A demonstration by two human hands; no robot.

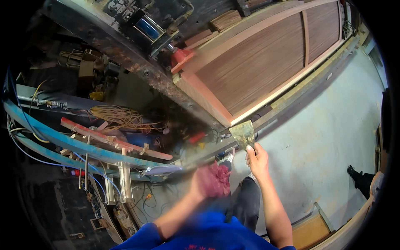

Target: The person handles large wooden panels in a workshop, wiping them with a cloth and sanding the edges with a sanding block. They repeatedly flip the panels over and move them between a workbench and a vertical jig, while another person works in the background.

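A crumpled dark red cloth is bunched in my left hand, which is blurred by motion in front of my body. My right hand grips a broad scraper, its worn, stained blade pointing up and away from me. Just beyond the blade is the near corner of a framed wooden panel, with brown inset boards and a paler frame. I cannot tell whether the blade touches that corner. A red clamp pad on a metal cylinder bears on the frame's left end.
A rusty steel beam runs past the panel's left end. Blue curved bars, hoses and a coil of yellow cable fill the left. Pale floor lies right of the panel, with another person's leg at the far right.
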